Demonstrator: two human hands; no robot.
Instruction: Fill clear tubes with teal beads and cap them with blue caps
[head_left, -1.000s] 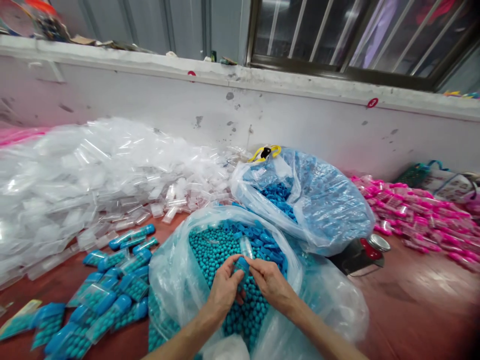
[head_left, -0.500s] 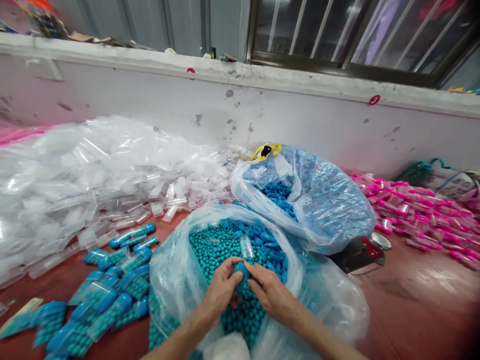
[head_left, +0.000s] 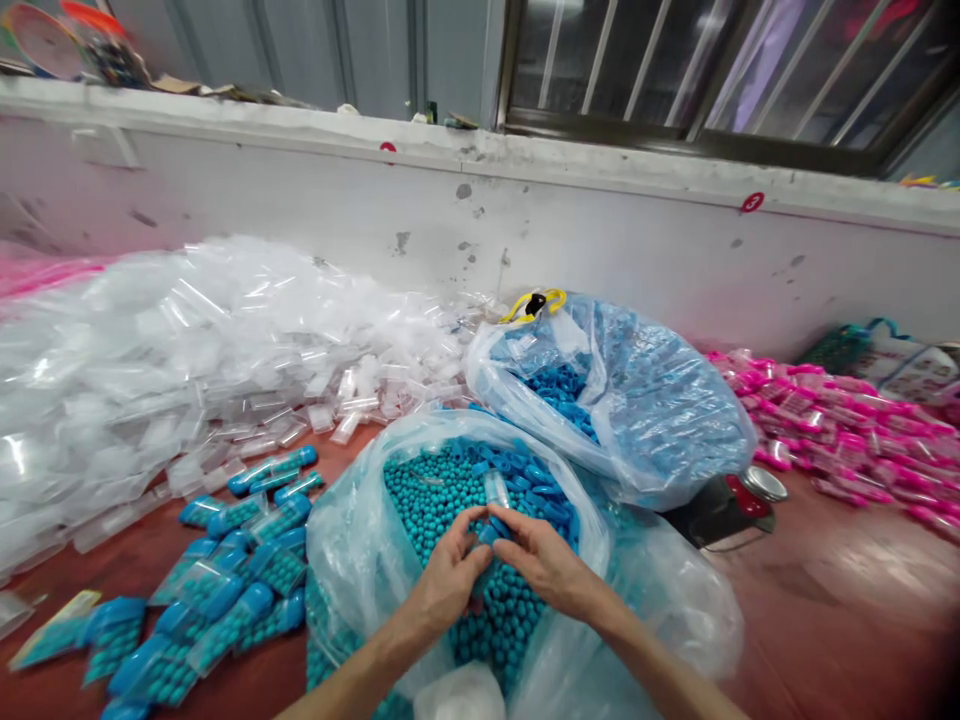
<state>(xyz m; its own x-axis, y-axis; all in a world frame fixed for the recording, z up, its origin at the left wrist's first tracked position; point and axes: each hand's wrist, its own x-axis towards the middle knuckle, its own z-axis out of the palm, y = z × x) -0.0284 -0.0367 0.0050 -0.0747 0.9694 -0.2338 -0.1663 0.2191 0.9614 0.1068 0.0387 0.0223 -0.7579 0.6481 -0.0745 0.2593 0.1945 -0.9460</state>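
Observation:
My left hand (head_left: 448,568) is closed around a small clear container, mostly hidden behind the fingers. My right hand (head_left: 546,562) pinches a blue cap (head_left: 492,530) at the container's top, its fingertips almost meeting those of the left. Whether the cap is seated cannot be made out. Both hands are above an opened plastic bag (head_left: 341,530) filled with teal beads (head_left: 431,495) and blue caps (head_left: 525,480). A clear tube (head_left: 496,489) lies on the contents just beyond my fingers. White material (head_left: 461,692) rests at the bag's near edge.
Blue-capped containers of beads (head_left: 210,590) lie on the red surface (head_left: 847,600) at left. Behind them is a heap of clear tubes (head_left: 225,340). A second bag (head_left: 660,400) holds blue caps. Pink-capped tubes (head_left: 847,430) and a dark object with a metal lid (head_left: 765,484) are at right.
My right fingers have shifted slightly up over the blue cap, and the cap shows at a different angle. The whole view has moved a little; the hands stay together over the bag.

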